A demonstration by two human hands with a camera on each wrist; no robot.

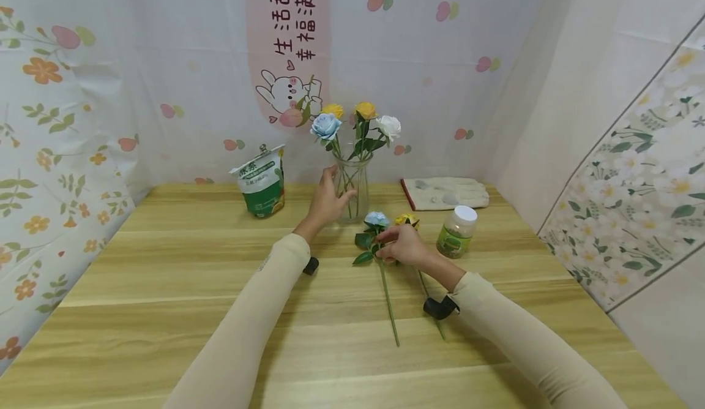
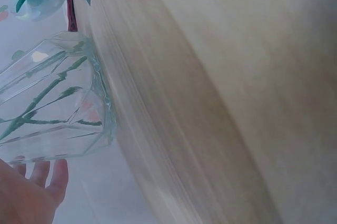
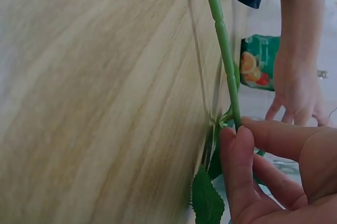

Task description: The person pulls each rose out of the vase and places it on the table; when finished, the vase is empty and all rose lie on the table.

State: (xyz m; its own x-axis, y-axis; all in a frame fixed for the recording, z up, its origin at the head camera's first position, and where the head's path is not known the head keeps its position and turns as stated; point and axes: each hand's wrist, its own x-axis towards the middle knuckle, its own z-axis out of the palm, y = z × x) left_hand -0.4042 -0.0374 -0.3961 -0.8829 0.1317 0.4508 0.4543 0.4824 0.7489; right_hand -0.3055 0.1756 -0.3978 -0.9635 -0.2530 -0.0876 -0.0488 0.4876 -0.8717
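Note:
A clear glass vase (image 1: 352,191) stands towards the back of the table, holding several flowers, among them a light blue rose (image 1: 325,126) and a white rose (image 1: 389,127). At its left side is my left hand (image 1: 325,204), fingers spread and fingertips at the glass (image 2: 58,145). My right hand (image 1: 404,247) pinches the green stem (image 3: 227,66) of another light blue rose (image 1: 377,219) between thumb and fingers, low over the table. Beside it lies a yellow rose (image 1: 406,220), its stem partly hidden under my right hand and wrist.
A green and white pouch (image 1: 263,185) stands left of the vase. On the right are a white-lidded jar (image 1: 457,232) and, behind it, a pair of pale work gloves (image 1: 445,193). Printed cloth (image 1: 457,90) hangs behind the wooden table (image 1: 182,286).

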